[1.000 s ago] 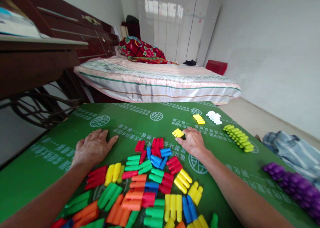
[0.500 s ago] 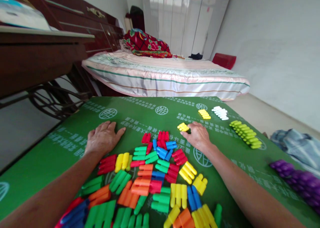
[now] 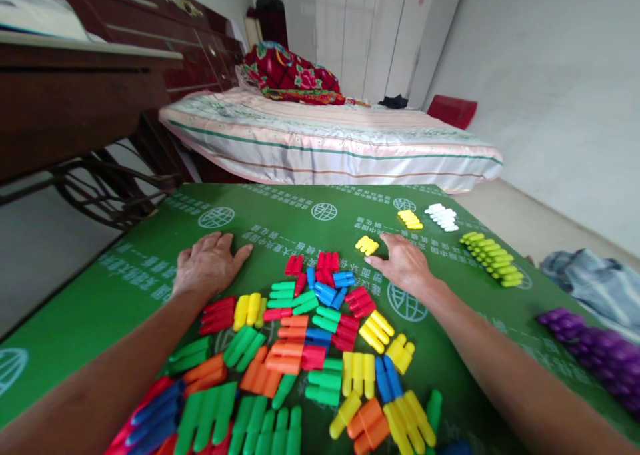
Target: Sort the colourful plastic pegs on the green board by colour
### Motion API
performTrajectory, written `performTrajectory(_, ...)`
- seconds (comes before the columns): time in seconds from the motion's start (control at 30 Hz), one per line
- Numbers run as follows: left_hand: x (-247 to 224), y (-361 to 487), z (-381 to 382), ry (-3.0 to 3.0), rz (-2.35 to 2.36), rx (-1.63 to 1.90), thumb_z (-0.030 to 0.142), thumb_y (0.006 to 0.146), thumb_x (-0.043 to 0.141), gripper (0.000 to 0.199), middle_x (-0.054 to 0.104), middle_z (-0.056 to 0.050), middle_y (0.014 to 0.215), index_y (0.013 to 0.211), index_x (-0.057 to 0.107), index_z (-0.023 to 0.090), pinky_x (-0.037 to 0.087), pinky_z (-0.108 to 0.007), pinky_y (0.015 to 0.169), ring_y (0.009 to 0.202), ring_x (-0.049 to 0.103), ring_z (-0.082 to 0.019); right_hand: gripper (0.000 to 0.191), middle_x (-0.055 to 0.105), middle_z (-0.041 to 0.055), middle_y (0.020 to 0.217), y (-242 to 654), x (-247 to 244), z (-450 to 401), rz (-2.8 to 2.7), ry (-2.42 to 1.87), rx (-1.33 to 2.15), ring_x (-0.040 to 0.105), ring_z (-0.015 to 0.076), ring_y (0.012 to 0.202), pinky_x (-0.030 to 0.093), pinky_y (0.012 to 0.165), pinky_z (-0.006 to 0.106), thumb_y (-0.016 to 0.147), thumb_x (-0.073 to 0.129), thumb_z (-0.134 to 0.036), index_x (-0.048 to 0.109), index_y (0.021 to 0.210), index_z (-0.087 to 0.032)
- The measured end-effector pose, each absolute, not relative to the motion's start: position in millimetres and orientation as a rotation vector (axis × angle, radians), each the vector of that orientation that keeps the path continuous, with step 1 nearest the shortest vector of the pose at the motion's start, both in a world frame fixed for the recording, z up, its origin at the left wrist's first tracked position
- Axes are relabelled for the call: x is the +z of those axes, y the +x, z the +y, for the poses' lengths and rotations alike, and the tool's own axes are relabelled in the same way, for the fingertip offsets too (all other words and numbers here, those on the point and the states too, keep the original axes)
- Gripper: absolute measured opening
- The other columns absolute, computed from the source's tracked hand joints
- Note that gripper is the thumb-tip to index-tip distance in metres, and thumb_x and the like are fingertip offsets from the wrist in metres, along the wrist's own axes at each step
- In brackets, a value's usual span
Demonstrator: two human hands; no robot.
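My left hand [image 3: 207, 266] lies on the green board [image 3: 280, 208], left of the pile, with its fingers spread and nothing in it. On the right, my right hand [image 3: 403, 260] rests with thumb and fingers apart beside a small yellow piece cluster [image 3: 367, 245], which lies just off the fingertips. Between my arms spreads a pile of finger-shaped plastic pieces, among them green pieces [image 3: 207, 412], orange pieces [image 3: 293, 328], yellow pieces [image 3: 358, 374], red pieces [image 3: 218, 315] and blue pieces [image 3: 326, 295].
Toward the right edge sit a yellow row [image 3: 410, 219], white pieces [image 3: 442, 217], lime pieces [image 3: 491, 260] and purple pieces [image 3: 595, 352]. A bed [image 3: 320, 138] stands behind the board, a dark wooden table [image 3: 80, 88] at left, and cloth [image 3: 595, 282] at right.
My right hand has let go of the small yellow cluster and drawn slightly right, its thumb and fingers now apart. The view has shifted slightly.
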State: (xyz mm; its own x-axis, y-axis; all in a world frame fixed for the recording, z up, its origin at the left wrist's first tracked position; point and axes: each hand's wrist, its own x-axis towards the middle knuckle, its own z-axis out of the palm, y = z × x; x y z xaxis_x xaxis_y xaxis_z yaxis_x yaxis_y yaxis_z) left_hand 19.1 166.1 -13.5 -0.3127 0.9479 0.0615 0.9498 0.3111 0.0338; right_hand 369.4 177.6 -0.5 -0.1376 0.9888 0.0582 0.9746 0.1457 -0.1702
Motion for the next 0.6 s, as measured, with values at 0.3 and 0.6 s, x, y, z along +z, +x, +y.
performTrajectory(0.3,-15,17,168,-1.822,-2.499,-0.092,0.056,0.092,0.026,0.065,0.034,-0.017,0.149,0.136,0.039,0.012,0.027,-0.055,0.113,0.138,0.029,-0.033,0.023,0.072,0.0023,0.071,389,25,83,-2.712,-1.840,0.441,0.065,0.0187,0.066,0.032,0.057,0.026,0.084,0.056,-0.043,0.071,0.082,-0.025)
performTrajectory(0.6,-14,16,168,-1.816,-2.502,-0.070,0.056,0.091,0.025,0.064,0.034,-0.014,0.149,0.135,0.039,0.013,0.028,-0.054,0.113,0.139,0.029,-0.031,0.020,0.071,-0.0004,0.073,394,18,80,-2.635,-1.807,0.519,0.063,0.0151,0.067,0.031,0.059,0.025,0.085,0.050,-0.027,0.070,0.079,-0.025)
